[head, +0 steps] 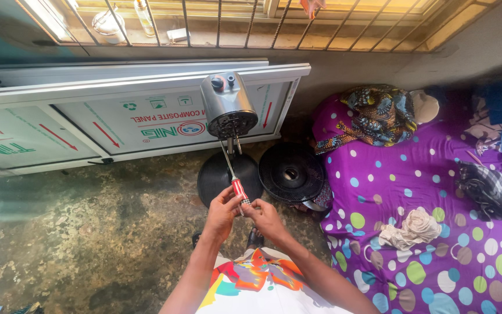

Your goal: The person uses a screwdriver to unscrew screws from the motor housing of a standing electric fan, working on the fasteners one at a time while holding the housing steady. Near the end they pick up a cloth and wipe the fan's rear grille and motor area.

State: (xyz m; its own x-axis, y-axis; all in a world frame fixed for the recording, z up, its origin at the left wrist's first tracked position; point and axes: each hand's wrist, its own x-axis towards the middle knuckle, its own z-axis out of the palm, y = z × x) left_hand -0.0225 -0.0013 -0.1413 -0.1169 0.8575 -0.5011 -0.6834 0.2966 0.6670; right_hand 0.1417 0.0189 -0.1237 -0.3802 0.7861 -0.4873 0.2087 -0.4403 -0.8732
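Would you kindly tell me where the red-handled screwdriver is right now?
In the head view, the red-handled screwdriver sits centre frame, gripped by the left hand and right hand, its shaft angled up to the grey fan motor housing.

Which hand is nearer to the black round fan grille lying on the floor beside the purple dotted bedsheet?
The right hand is nearer: it is just below the black round fan grille. The left hand is farther left, on the red-handled screwdriver, which both hands hold.
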